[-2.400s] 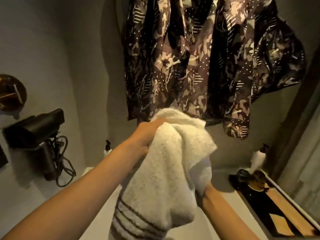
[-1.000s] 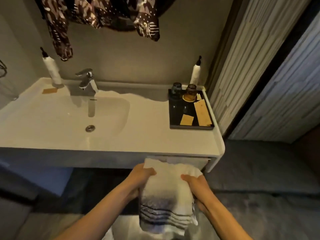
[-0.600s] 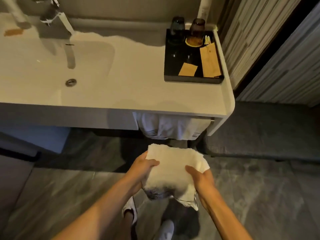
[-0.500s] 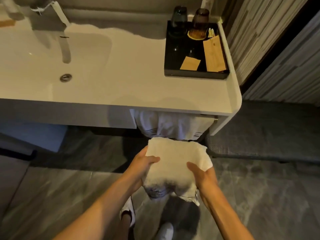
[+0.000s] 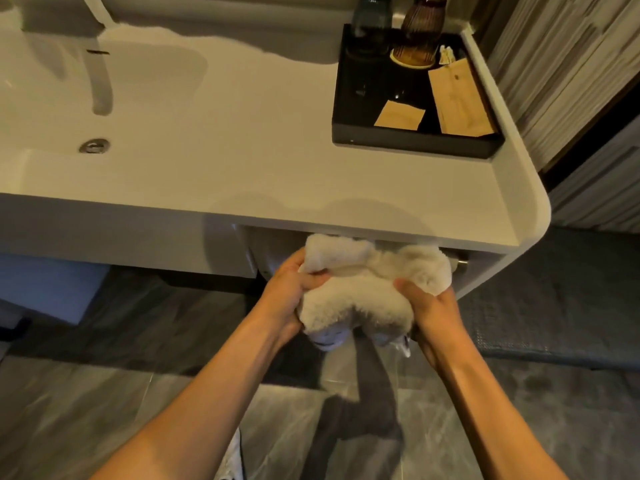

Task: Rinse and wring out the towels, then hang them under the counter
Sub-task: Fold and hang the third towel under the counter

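A white fluffy towel (image 5: 367,289) is bunched between both hands just under the front edge of the white counter (image 5: 277,168). My left hand (image 5: 291,292) grips its left side and my right hand (image 5: 429,306) grips its right side. The towel's top reaches into the recess below the counter, where the metal end of a rail (image 5: 459,265) shows at the right. The towel hung there earlier is hidden behind the one I hold.
A black tray (image 5: 412,140) with two glasses and paper packets sits on the counter's right end. The sink basin with its drain (image 5: 94,145) lies to the left. A slatted wall (image 5: 568,81) stands at the right. Grey tiled floor (image 5: 104,393) and a dark mat lie below.
I looked down from the hanging clothes to the counter. Both hands raised the towel toward the recess under the counter, and it now covers the towel hanging there.
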`<move>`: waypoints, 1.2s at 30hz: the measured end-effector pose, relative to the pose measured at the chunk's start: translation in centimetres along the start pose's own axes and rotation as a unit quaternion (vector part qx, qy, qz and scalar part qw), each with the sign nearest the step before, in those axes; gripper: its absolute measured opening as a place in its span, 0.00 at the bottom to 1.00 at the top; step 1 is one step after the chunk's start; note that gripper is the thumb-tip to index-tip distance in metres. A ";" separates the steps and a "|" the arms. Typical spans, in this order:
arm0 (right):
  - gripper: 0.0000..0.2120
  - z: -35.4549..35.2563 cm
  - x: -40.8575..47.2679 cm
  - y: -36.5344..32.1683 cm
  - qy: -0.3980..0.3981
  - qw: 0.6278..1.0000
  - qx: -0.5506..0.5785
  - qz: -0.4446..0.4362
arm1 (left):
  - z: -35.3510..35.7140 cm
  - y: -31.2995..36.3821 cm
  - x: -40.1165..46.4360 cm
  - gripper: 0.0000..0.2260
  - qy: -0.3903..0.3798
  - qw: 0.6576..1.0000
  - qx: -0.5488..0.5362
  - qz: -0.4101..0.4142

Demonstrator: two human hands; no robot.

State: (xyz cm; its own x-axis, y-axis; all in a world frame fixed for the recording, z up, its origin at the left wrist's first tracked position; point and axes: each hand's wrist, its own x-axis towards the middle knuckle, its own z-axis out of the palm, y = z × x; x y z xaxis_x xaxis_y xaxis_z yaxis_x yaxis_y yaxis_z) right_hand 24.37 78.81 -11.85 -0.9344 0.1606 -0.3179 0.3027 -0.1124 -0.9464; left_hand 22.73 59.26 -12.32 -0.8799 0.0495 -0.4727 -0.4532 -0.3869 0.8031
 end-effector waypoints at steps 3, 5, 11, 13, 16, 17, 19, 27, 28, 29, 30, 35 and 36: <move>0.19 0.8 2.6 -0.4 0.003 1.000 0.018 0.007 | 0.8 1.0 1.9 0.16 0.025 0.999 0.006 -0.029; 0.17 1.0 4.8 -0.6 0.029 0.999 0.028 0.035 | 1.4 1.8 3.1 0.14 0.085 0.994 0.024 -0.061; 0.28 -1.7 7.5 -1.9 0.150 0.987 0.001 0.050 | -0.3 3.4 4.7 0.14 0.243 0.924 0.296 -0.020; 0.15 -1.1 5.9 -3.0 0.165 0.983 -0.077 0.031 | -0.4 2.9 3.4 0.11 0.229 0.881 0.412 0.046; 0.11 -0.4 2.7 -1.9 0.171 0.918 -0.352 -0.062 | -0.1 1.2 1.1 0.12 0.192 0.756 0.597 0.187; 0.13 -0.2 1.9 -0.9 0.189 0.873 -0.436 -0.108 | -0.6 0.5 0.7 0.12 0.200 0.699 0.649 0.224; 0.12 0.3 0.8 1.0 0.183 0.803 -0.532 -0.198 | -1.6 -0.3 0.1 0.12 0.208 0.602 0.714 0.289; 0.10 0.2 3.2 1.8 0.039 0.690 -0.698 -0.189 | -1.8 0.0 2.4 0.16 0.063 0.547 0.791 0.269; 0.07 -0.3 3.7 1.8 0.041 0.671 -0.714 -0.198 | -2.1 0.0 2.6 0.17 0.066 0.539 0.799 0.259; 0.11 -0.5 4.2 1.6 0.048 0.668 -0.714 -0.202 | -2.3 0.1 2.9 0.17 0.067 0.530 0.808 0.249; 0.15 -0.7 4.7 1.7 0.053 0.667 -0.712 -0.212 | -2.3 0.0 3.2 0.17 0.069 0.524 0.812 0.248; 0.21 -0.9 5.2 2.2 0.064 0.683 -0.694 -0.219 | -2.7 -0.3 3.4 0.13 0.072 0.512 0.826 0.226; 0.22 -0.9 5.3 2.6 0.067 0.684 -0.693 -0.219 | -2.8 -0.4 3.3 0.11 0.079 0.507 0.831 0.215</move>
State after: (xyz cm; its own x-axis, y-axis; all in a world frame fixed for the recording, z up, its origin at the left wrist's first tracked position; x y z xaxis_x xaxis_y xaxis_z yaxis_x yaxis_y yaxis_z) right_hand 20.40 80.22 -16.04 -0.9948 -0.0200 0.0995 -0.0269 0.9973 -0.0684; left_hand 20.38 57.06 -15.26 -0.9854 0.1649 -0.0433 0.1659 0.9859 -0.0218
